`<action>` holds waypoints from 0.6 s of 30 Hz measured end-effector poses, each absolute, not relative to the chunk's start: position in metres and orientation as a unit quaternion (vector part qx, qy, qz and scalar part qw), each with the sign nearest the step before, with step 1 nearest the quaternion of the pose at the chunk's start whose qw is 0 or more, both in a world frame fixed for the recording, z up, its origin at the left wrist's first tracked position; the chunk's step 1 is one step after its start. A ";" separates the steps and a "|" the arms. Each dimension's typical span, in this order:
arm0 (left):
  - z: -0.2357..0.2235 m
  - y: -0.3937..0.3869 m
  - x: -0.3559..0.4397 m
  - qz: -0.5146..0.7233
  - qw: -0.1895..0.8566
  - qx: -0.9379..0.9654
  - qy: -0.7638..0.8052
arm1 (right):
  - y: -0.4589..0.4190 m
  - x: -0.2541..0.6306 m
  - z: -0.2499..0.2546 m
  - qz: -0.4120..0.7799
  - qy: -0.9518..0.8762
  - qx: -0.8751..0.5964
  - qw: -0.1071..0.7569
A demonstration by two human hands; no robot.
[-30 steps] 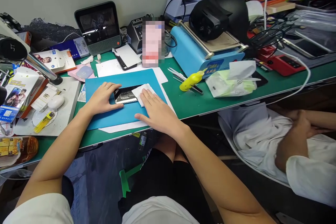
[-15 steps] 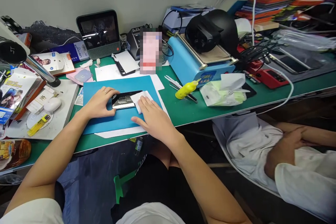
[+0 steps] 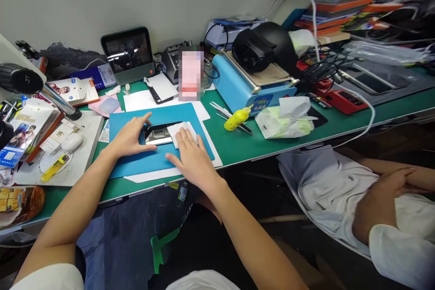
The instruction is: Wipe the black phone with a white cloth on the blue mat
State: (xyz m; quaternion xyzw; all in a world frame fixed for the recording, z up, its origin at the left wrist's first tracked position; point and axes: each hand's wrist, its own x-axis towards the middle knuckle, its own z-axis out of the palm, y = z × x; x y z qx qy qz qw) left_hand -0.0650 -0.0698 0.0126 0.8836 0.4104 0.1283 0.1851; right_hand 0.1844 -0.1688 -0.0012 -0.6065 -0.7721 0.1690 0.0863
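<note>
A phone (image 3: pixel 157 134) lies glossy side up on a blue mat (image 3: pixel 136 163) on the green bench. My left hand (image 3: pixel 129 137) rests at the phone's left end, thumb and fingers around its edges, steadying it. My right hand (image 3: pixel 188 156) lies flat with fingers stretched out, pressing a folded white cloth (image 3: pixel 181 128) onto the phone's right half. White paper (image 3: pixel 149 174) sticks out from under the mat.
A yellow squeeze bottle (image 3: pixel 238 118) and tweezers (image 3: pixel 224 111) lie right of the mat, then a tissue pack (image 3: pixel 285 120) and a blue machine (image 3: pixel 241 84). A small screen (image 3: pixel 127 54) stands at the back. A seated person (image 3: pixel 374 199) is at the right.
Both hands stay on the phone and cloth; my right hand has slid slightly left over the cloth. The camera view has tilted up and shifted.
</note>
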 end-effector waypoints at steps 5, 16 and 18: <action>0.011 -0.068 -0.064 0.139 0.201 0.873 0.422 | -0.145 0.187 0.003 0.163 -0.782 -0.596 0.087; 0.020 -0.067 -0.065 0.094 0.164 0.875 0.446 | -0.158 0.196 -0.006 0.182 -0.767 -0.608 0.093; 0.019 -0.066 -0.066 0.097 0.166 0.873 0.448 | -0.147 0.195 -0.005 0.179 -0.766 -0.609 0.098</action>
